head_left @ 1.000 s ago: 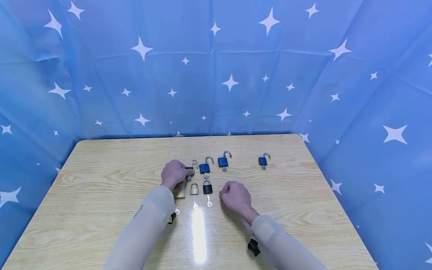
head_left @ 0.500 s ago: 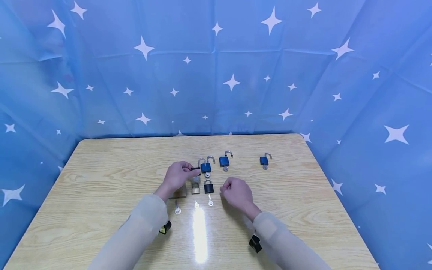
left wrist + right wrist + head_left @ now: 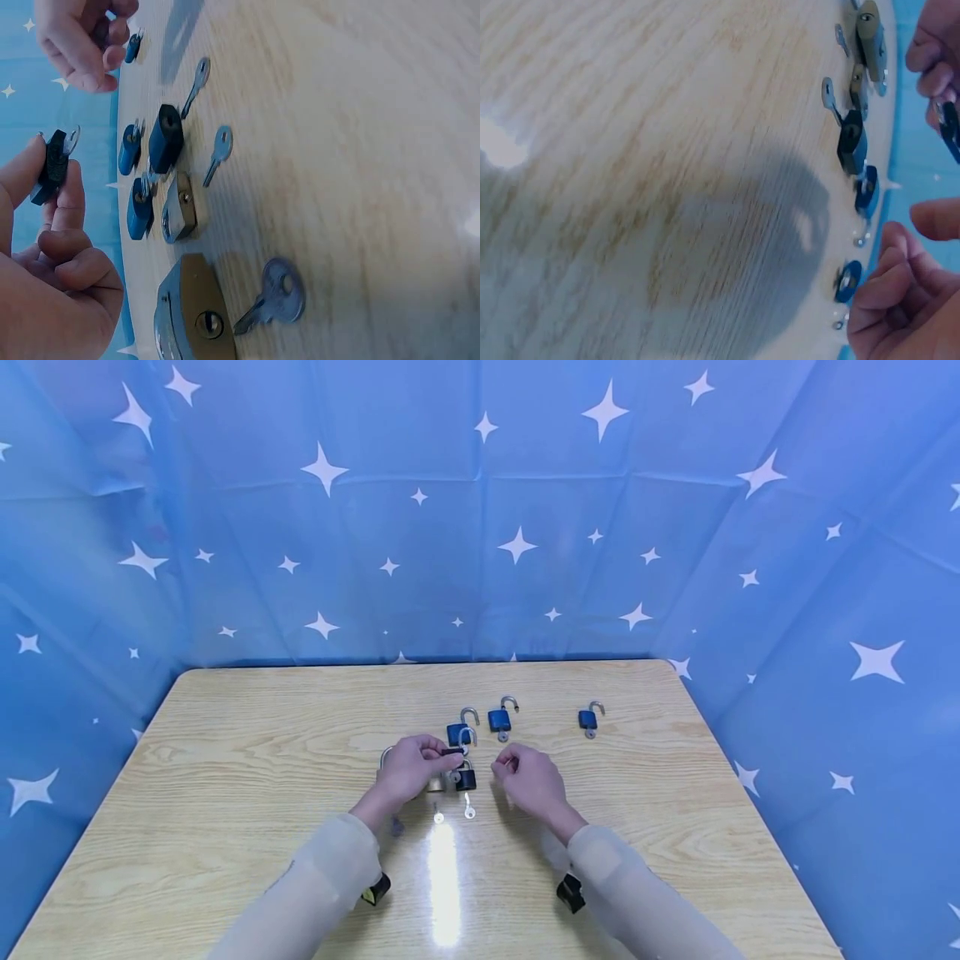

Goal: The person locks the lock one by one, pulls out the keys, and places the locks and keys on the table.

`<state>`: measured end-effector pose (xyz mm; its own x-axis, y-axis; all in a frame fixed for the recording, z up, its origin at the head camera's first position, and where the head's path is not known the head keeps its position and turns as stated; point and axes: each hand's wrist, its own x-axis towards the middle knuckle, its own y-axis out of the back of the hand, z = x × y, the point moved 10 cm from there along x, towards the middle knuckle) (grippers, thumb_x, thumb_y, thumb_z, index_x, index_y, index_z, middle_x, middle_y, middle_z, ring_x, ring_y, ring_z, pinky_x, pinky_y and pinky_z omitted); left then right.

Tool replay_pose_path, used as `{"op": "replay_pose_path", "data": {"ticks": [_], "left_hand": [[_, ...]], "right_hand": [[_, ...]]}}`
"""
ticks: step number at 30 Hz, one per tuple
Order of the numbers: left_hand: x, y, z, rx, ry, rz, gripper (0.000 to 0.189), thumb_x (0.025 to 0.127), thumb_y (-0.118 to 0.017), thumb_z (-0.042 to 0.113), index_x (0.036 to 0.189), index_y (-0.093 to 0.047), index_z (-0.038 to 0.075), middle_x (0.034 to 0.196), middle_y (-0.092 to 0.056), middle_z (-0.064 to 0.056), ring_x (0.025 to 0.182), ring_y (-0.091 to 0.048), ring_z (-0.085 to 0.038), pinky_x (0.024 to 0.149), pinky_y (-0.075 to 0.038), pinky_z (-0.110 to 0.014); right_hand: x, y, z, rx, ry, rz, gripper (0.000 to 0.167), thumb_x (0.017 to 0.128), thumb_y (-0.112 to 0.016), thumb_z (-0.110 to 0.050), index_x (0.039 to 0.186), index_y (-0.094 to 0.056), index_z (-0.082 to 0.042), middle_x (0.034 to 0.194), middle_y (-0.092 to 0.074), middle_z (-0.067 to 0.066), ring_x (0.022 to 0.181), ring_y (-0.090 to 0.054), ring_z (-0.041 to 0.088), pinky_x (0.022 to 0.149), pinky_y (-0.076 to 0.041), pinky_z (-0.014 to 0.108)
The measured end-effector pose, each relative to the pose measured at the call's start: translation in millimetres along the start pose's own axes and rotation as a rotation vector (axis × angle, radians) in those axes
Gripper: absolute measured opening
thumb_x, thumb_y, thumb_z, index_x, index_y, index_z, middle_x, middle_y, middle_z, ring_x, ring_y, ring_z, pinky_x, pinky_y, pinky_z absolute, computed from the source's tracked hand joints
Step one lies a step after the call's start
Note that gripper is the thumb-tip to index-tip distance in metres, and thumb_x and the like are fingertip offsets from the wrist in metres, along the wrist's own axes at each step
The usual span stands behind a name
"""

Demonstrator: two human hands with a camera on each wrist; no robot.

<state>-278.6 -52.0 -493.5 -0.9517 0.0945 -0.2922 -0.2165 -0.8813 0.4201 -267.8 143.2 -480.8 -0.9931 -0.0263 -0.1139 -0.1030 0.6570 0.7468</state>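
My left hand [image 3: 405, 768] pinches a small black padlock [image 3: 52, 169] between thumb and fingers, raised off the table. A key sticks out of this padlock, and its shackle stands open. Below and beside it on the table are another black padlock [image 3: 466, 780] and a small brass padlock [image 3: 180, 208]. A larger brass padlock [image 3: 199, 307] sits closest to the left wrist, mostly covered by the left hand in the head view. Just right of these, my right hand [image 3: 531, 783] hovers with loosely curled fingers; I see nothing held in it.
Blue padlocks with open shackles stand behind: one [image 3: 457, 734] at the left, one [image 3: 499, 720] in the middle, one [image 3: 587, 719] farther right. Loose keys lie in front: one [image 3: 469, 811], another [image 3: 438, 817], and a larger one [image 3: 281, 292]. A starry blue curtain [image 3: 480, 527] hangs behind the table.
My left hand has carried the black padlock rightward, from left of the blue padlocks to above the black padlock on the table. The right hand has stayed nearly still.
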Motion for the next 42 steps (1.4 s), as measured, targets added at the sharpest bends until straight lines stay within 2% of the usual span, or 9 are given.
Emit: {"op": "replay_pose_path", "data": {"ticks": [5, 9, 16, 19, 23, 28, 34, 37, 42], "left_hand": [[-6.8, -7.5, -4.3, -0.031, -0.003, -0.014, 0.034, 0.082, -0.077, 0.042, 0.098, -0.066, 0.014, 0.091, -0.067, 0.0, 0.086, -0.059, -0.018, 0.073, -0.044, -0.029], [-11.6, -15.5, -3.8, -0.12, -0.031, -0.034, 0.031, 0.082, -0.078, 0.034, 0.096, -0.066, 0.009, 0.087, -0.066, -0.003, 0.084, -0.06, -0.02, 0.073, -0.045, -0.029], [-15.5, -25.4, -3.1, -0.137, -0.047, -0.036, 0.028, 0.082, -0.078, 0.031, 0.095, -0.066, 0.009, 0.084, -0.066, -0.001, 0.08, -0.056, -0.015, 0.074, -0.043, -0.029], [-15.6, -27.2, -3.3, -0.145, -0.047, -0.03, 0.027, 0.082, -0.078, 0.03, 0.095, -0.066, 0.01, 0.083, -0.067, -0.001, 0.08, -0.057, -0.015, 0.075, -0.043, -0.028], [-16.0, -27.9, -2.3, -0.143, -0.061, -0.023, 0.027, 0.082, -0.078, 0.029, 0.094, -0.066, 0.009, 0.084, -0.067, -0.002, 0.08, -0.058, -0.015, 0.075, -0.044, -0.029], [-15.5, -28.7, -2.4, -0.136, -0.075, -0.013, 0.025, 0.081, -0.079, 0.028, 0.091, -0.067, 0.009, 0.083, -0.067, -0.002, 0.079, -0.058, -0.015, 0.074, -0.044, -0.029], [-15.6, -29.7, -0.8, -0.113, -0.086, -0.012, 0.026, 0.081, -0.079, 0.027, 0.093, -0.067, 0.008, 0.084, -0.066, -0.002, 0.078, -0.057, -0.014, 0.071, -0.045, -0.028], [-16.7, -29.4, -0.4, -0.103, -0.083, -0.009, 0.027, 0.08, -0.079, 0.028, 0.094, -0.066, 0.008, 0.085, -0.066, -0.002, 0.079, -0.057, -0.014, 0.071, -0.046, -0.028], [-18.3, -30.5, 2.0, -0.09, -0.102, -0.017, 0.027, 0.08, -0.079, 0.027, 0.093, -0.066, 0.007, 0.082, -0.063, -0.001, 0.076, -0.055, -0.013, 0.07, -0.045, -0.028]], "right_hand": [[2.5, 1.7, 0.3, 0.032, 0.025, 0.006, 0.008, 0.093, -0.064, -0.024, 0.094, -0.068, -0.018, 0.082, -0.064, -0.005, 0.072, -0.056, 0.011, 0.065, -0.043, 0.026], [4.7, 6.9, -8.4, 0.097, 0.111, 0.019, 0.009, 0.094, -0.064, -0.019, 0.099, -0.07, -0.014, 0.087, -0.066, -0.003, 0.075, -0.057, 0.011, 0.068, -0.046, 0.026], [5.9, 19.2, -27.5, 0.222, 0.258, 0.05, 0.013, 0.094, -0.064, -0.016, 0.104, -0.073, -0.013, 0.097, -0.071, -0.004, 0.085, -0.059, 0.012, 0.075, -0.049, 0.026], [5.1, 20.0, -30.3, 0.235, 0.259, 0.043, 0.014, 0.095, -0.063, -0.018, 0.104, -0.073, -0.012, 0.093, -0.07, -0.005, 0.083, -0.058, 0.013, 0.073, -0.048, 0.026], [4.9, 16.5, -27.9, 0.269, 0.211, -0.002, 0.015, 0.097, -0.061, -0.019, 0.105, -0.072, -0.013, 0.087, -0.068, -0.002, 0.079, -0.057, 0.014, 0.068, -0.046, 0.025], [4.8, 12.2, -26.5, 0.347, 0.166, -0.055, 0.016, 0.097, -0.06, -0.018, 0.106, -0.072, -0.012, 0.091, -0.068, 0.004, 0.081, -0.057, 0.016, 0.066, -0.044, 0.024], [4.1, 4.6, -32.0, 0.463, 0.155, -0.139, 0.019, 0.097, -0.059, -0.014, 0.11, -0.069, -0.004, 0.099, -0.069, 0.012, 0.088, -0.061, 0.022, 0.075, -0.05, 0.033], [3.7, 2.2, -34.6, 0.45, 0.167, -0.159, 0.02, 0.097, -0.06, -0.017, 0.111, -0.068, -0.005, 0.098, -0.069, 0.008, 0.087, -0.06, 0.019, 0.075, -0.05, 0.033], [3.2, 4.4, -40.8, 0.364, 0.236, -0.127, 0.019, 0.095, -0.064, -0.021, 0.109, -0.07, -0.01, 0.101, -0.07, 0.002, 0.085, -0.058, 0.015, 0.073, -0.048, 0.028]]}}
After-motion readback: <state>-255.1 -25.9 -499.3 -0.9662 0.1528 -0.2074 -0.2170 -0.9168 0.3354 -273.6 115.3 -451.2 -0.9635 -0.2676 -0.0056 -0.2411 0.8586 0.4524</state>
